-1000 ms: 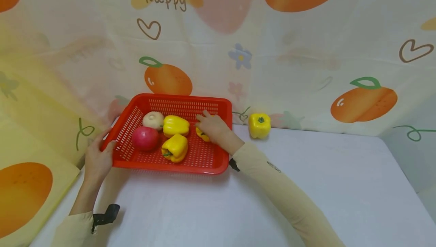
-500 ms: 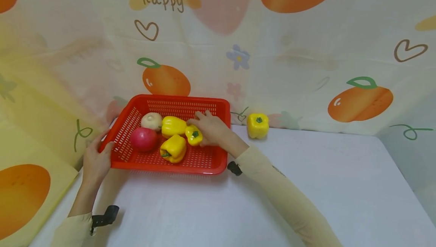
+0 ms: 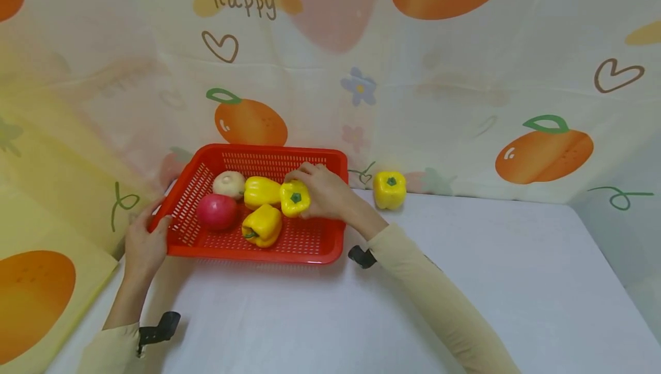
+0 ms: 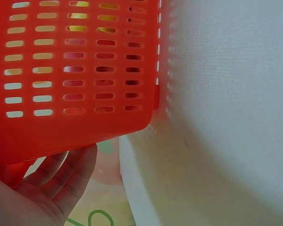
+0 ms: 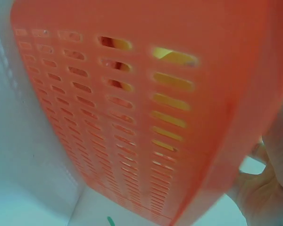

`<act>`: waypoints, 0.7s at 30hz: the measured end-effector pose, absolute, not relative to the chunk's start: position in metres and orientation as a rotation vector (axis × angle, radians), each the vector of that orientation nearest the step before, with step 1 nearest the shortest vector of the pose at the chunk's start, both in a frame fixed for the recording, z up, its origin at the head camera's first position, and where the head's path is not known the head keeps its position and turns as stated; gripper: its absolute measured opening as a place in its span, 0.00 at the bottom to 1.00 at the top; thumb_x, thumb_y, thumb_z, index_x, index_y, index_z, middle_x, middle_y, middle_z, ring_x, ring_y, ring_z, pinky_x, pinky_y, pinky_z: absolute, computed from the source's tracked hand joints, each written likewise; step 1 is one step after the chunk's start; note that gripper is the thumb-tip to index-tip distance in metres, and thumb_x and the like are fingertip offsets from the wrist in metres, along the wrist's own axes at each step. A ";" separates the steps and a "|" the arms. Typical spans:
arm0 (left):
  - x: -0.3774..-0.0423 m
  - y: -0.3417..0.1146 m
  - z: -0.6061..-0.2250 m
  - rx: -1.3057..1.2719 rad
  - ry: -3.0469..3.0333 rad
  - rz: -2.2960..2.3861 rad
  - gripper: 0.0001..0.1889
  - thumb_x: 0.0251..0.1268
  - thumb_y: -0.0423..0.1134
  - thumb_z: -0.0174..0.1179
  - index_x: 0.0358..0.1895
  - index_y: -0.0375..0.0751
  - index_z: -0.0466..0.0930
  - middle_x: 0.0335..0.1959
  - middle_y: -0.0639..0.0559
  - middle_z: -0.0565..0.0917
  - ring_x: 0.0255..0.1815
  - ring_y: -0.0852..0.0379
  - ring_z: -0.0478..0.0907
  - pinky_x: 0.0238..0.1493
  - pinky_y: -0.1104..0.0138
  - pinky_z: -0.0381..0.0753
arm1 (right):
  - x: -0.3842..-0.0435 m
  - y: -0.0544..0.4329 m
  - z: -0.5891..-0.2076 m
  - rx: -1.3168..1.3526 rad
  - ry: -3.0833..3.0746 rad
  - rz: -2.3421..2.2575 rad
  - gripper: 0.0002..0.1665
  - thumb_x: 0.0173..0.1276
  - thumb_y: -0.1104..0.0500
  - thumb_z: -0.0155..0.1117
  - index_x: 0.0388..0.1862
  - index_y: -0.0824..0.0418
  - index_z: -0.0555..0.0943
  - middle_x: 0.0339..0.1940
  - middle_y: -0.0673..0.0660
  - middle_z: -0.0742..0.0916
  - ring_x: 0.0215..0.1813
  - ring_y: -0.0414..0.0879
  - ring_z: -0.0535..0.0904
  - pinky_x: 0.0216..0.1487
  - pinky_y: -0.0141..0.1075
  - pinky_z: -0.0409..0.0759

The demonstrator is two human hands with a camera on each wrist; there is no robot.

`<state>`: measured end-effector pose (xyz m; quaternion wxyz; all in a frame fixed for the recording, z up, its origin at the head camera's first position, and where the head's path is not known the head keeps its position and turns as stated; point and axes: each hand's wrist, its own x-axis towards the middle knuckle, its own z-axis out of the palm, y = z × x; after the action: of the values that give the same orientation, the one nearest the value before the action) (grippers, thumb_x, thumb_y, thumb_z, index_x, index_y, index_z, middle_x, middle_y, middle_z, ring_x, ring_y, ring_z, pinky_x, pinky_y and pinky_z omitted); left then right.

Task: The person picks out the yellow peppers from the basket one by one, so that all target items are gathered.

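A red slotted plastic basket [image 3: 258, 254] stands on the white table. My left hand [image 3: 146, 248] grips its left rim, fingers on the outside, as the left wrist view shows too. Inside the basket's right part, my right hand [image 3: 325, 193] holds a yellow bell pepper [image 3: 295, 198] with its green stem facing the camera. Two more yellow bell peppers lie to the left: one behind [image 3: 261, 192] and one in front [image 3: 262, 226]. Left of them sit a dark pink round fruit [image 3: 217, 212] and a whitish round vegetable [image 3: 229, 185]. In the right wrist view the basket wall hides most of the hand [image 5: 269, 188].
Another yellow bell pepper [image 3: 389, 190] stands upright on the table [image 3: 465, 259], right of the basket near the back. A fruit-print cloth [image 3: 434, 104] hangs directly behind. Each wrist wears a black camera mount [image 3: 161, 328].
My right hand has taken hold of the yellow pepper at the basket's right, shifted it left and turned its stem toward the camera, then raised it slightly. The left hand stays on the rim.
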<state>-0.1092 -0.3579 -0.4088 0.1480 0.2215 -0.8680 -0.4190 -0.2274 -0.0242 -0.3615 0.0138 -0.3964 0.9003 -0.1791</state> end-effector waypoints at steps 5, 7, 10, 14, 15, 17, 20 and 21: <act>-0.109 -0.358 -0.410 0.648 -2.489 -1.221 0.26 0.75 0.42 0.45 0.74 0.50 0.63 0.54 0.32 0.77 0.34 0.58 0.74 0.27 0.80 0.72 | -0.225 -0.017 -0.358 -1.230 2.808 -0.588 0.42 0.49 0.47 0.80 0.63 0.47 0.74 0.59 0.51 0.76 0.58 0.48 0.70 0.58 0.39 0.74; -0.109 -0.357 -0.409 0.644 -2.486 -1.224 0.26 0.75 0.42 0.46 0.74 0.50 0.63 0.54 0.32 0.77 0.35 0.57 0.75 0.26 0.79 0.73 | -0.223 -0.013 -0.356 -1.226 2.824 -0.624 0.41 0.49 0.47 0.80 0.63 0.47 0.75 0.59 0.51 0.76 0.59 0.48 0.70 0.58 0.40 0.75; -0.110 -0.356 -0.408 0.634 -2.487 -1.233 0.26 0.75 0.43 0.46 0.74 0.49 0.63 0.54 0.32 0.77 0.36 0.56 0.75 0.27 0.79 0.73 | -0.221 -0.005 -0.353 -1.201 2.866 -0.664 0.41 0.48 0.48 0.80 0.63 0.46 0.75 0.60 0.50 0.76 0.59 0.49 0.70 0.57 0.42 0.76; -0.111 -0.356 -0.408 0.636 -2.484 -1.232 0.26 0.75 0.43 0.46 0.74 0.50 0.64 0.53 0.33 0.77 0.34 0.58 0.75 0.27 0.78 0.73 | -0.218 0.005 -0.350 -1.177 2.878 -0.722 0.40 0.49 0.48 0.80 0.63 0.47 0.76 0.61 0.51 0.76 0.60 0.50 0.70 0.56 0.45 0.77; -0.111 -0.356 -0.408 0.641 -2.487 -1.228 0.26 0.75 0.43 0.46 0.74 0.50 0.64 0.53 0.33 0.77 0.34 0.58 0.75 0.27 0.78 0.73 | -0.217 0.007 -0.349 -1.180 2.869 -0.751 0.40 0.49 0.49 0.80 0.62 0.48 0.76 0.61 0.52 0.76 0.60 0.50 0.70 0.57 0.46 0.76; -0.110 -0.357 -0.408 0.650 -2.485 -1.232 0.26 0.75 0.43 0.46 0.75 0.51 0.63 0.53 0.33 0.77 0.34 0.57 0.75 0.27 0.78 0.73 | -0.217 0.011 -0.347 -1.200 2.857 -0.798 0.39 0.49 0.50 0.80 0.62 0.50 0.77 0.60 0.53 0.77 0.60 0.51 0.70 0.58 0.47 0.75; -0.110 -0.357 -0.408 0.654 -2.491 -1.239 0.26 0.75 0.44 0.46 0.75 0.51 0.62 0.54 0.33 0.76 0.36 0.55 0.75 0.27 0.79 0.73 | -0.217 0.018 -0.343 -1.233 2.855 -0.851 0.39 0.49 0.52 0.81 0.61 0.52 0.77 0.59 0.54 0.77 0.61 0.51 0.70 0.59 0.46 0.74; -0.109 -0.357 -0.408 0.654 -2.494 -1.240 0.27 0.75 0.44 0.46 0.75 0.51 0.62 0.55 0.33 0.76 0.36 0.54 0.75 0.27 0.79 0.73 | -0.217 0.020 -0.341 -1.249 2.860 -0.862 0.39 0.48 0.53 0.81 0.61 0.53 0.77 0.58 0.54 0.77 0.61 0.51 0.70 0.59 0.46 0.74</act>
<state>-0.1095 -0.3574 -0.4084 0.1400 0.2264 -0.8631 -0.4291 -0.2169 0.0201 -0.3414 -0.0478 -0.3853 0.8823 -0.2660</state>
